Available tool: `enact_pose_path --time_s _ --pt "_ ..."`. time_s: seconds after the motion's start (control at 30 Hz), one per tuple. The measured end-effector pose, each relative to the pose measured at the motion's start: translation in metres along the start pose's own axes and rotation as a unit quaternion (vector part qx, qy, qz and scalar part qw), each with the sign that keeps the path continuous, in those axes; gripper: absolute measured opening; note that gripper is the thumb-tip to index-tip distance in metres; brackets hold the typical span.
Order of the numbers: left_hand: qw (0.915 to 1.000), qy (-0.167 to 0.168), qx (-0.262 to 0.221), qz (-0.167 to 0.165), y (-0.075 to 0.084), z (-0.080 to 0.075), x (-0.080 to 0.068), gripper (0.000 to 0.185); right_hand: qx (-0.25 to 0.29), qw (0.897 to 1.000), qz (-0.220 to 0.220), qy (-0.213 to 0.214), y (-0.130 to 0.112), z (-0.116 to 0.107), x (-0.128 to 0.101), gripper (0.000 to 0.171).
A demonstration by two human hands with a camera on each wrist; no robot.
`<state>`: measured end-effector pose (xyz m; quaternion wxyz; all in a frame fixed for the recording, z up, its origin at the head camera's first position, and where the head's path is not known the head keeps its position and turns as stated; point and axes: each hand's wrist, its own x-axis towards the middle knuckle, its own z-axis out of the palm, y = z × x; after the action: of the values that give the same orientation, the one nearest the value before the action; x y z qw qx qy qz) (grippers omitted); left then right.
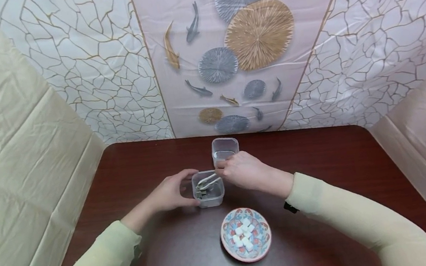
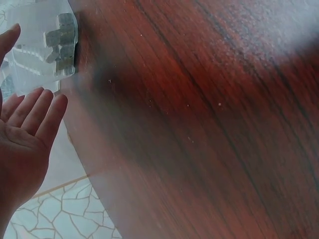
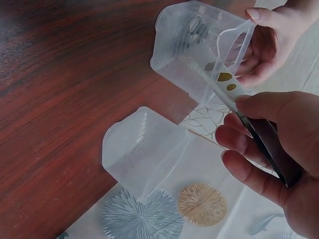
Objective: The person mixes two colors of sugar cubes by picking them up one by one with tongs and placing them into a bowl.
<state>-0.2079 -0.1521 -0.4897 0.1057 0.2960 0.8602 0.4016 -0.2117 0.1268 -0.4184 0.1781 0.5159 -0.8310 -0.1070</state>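
Observation:
A clear plastic container stands between the hands, with several small grey-green cubes at its left side. My left hand reaches round its left side, thumb at the front corner and fingertips near the back one; the other fingers lie fairly straight, palm apart from the wall. In my right hand is a pair of metal tongs with holes in the arms, pinched between thumb and fingers. The tongs slant down into the container, tips near the cubes; I cannot tell whether they hold one.
A second clear container stands just behind, partly covered by the right hand in the head view. Nearer the front, a patterned plate bears several white cubes. The dark wooden table ends at a patterned cloth backdrop.

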Motion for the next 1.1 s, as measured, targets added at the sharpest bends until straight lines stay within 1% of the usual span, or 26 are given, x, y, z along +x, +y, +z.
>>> enact_pose_path --time_s 0.27,0.5,0.6,0.77,0.93,1.03,1.1 --pt "1.0000 -0.002 0.001 0.004 0.001 0.000 0.001 0.083 0.019 1.000 0.003 0.021 -0.001 0.002 -0.002 0.010" --pt "1.0000 -0.003 -0.004 0.004 0.000 0.000 0.001 0.082 0.020 1.000 0.009 0.010 -0.001 -0.001 -0.003 0.010" --pt "0.9999 -0.004 -0.010 0.006 -0.001 0.000 0.001 0.082 0.020 1.000 0.013 0.014 0.001 -0.005 -0.005 0.011" --pt "0.9998 -0.004 -0.019 0.007 -0.003 0.000 0.002 0.082 0.042 0.999 0.024 0.023 0.003 -0.010 -0.009 0.007" --pt "0.9995 -0.008 -0.031 -0.001 -0.003 0.000 0.003 0.083 0.048 0.998 0.023 0.022 0.004 -0.010 -0.013 0.005" --pt "0.9992 -0.010 -0.038 -0.005 -0.003 0.000 0.003 0.082 0.051 0.998 0.023 0.032 0.006 -0.012 -0.016 0.006" --pt "0.9990 -0.011 -0.042 -0.005 -0.003 0.000 0.004 0.082 0.064 0.997 0.026 0.040 0.008 -0.016 -0.018 0.005"
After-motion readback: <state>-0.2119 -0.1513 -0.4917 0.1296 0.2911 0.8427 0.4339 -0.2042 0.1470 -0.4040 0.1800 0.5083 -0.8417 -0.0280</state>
